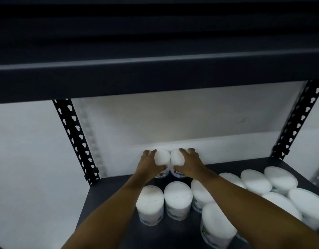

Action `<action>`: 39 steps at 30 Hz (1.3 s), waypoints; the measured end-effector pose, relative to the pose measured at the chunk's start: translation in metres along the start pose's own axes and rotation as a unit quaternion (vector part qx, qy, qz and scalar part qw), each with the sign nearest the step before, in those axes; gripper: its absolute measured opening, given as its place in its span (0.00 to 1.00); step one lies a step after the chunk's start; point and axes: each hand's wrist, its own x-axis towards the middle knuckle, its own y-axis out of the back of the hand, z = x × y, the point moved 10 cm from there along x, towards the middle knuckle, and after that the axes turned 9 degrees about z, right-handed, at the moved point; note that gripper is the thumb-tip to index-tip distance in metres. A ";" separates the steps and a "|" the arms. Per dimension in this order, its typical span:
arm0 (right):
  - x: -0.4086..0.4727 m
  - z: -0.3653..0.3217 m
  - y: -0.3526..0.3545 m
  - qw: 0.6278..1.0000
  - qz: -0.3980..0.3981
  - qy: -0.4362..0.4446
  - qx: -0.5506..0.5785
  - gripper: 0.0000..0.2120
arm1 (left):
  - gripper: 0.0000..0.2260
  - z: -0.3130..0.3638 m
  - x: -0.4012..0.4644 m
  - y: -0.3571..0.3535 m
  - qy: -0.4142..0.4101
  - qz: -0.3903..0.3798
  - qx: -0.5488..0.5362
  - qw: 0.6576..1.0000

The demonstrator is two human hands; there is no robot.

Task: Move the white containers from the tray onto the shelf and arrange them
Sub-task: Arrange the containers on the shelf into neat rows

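1. Head view, the hands: the left hand [149, 165] grips the left rear container [162, 159] at the back of the dark shelf board [108, 209]; its fingers [153, 152] curl over the lid's far left edge while the thumb presses the near side, so the tub sits enclosed between them; the right hand [188, 163] grips the right rear container [177, 158] the same way, fingers over the far right rim, thumb on the near wall above the printed label.

2. Head view, the held pair: the two tubs stand upright and touch side to side, just in front of the white wall [173, 123]; both forearms reach in from the lower edge of the frame.

3. Head view, the front containers: two upright tubs, the front left container [151, 203] and the front middle container [178, 199], stand just beside each other, nearer the camera than the held pair and apart from it.

4. Head view, the right side: a cluster of white containers [273, 184] crowds the shelf to the right, partly hidden under the right forearm; several touch.

5. Head view, the frame: perforated black uprights, the left post [76, 139] and the right post [297, 119], flank the bay; the upper shelf [155, 76] spans overhead.
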 end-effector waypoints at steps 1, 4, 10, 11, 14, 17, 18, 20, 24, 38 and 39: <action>-0.001 -0.003 0.007 1.000 0.008 0.009 0.002 0.42 | 0.40 0.004 -0.001 0.006 -0.005 0.010 -0.004 1.000; -0.007 -0.013 0.033 0.999 0.038 0.035 0.012 0.42 | 0.39 0.020 -0.007 0.026 -0.024 0.043 -0.011 0.999; -0.031 -0.032 0.081 0.994 0.068 0.080 0.044 0.40 | 0.37 0.055 -0.033 0.069 -0.068 0.110 -0.014 0.992; -0.036 -0.034 0.086 0.993 0.066 0.082 0.050 0.40 | 0.37 0.060 -0.039 0.075 -0.070 0.115 -0.012 0.991; -0.052 -0.038 0.096 0.995 0.050 0.070 0.048 0.40 | 0.38 0.066 -0.058 0.084 -0.048 0.113 0.001 0.993; -0.072 -0.040 0.101 0.997 0.028 0.056 0.039 0.42 | 0.38 0.066 -0.080 0.090 -0.016 0.096 0.018 0.995; -0.080 -0.041 0.103 0.997 0.023 0.056 0.038 0.43 | 0.38 0.067 -0.088 0.093 -0.011 0.095 0.018 0.995; -0.097 -0.045 0.108 0.997 0.023 0.069 0.035 0.43 | 0.39 0.068 -0.106 0.100 -0.009 0.105 0.011 0.994; -0.134 -0.056 0.117 0.992 0.039 0.108 0.057 0.41 | 0.38 0.073 -0.144 0.116 -0.026 0.144 0.012 0.989; -0.214 -0.065 0.071 0.990 -0.048 0.114 0.060 0.40 | 0.36 0.032 -0.241 0.108 0.037 0.121 -0.032 0.991; -0.218 -0.063 0.066 0.990 -0.055 0.113 0.057 0.40 | 0.36 0.029 -0.245 0.104 0.038 0.116 -0.031 0.992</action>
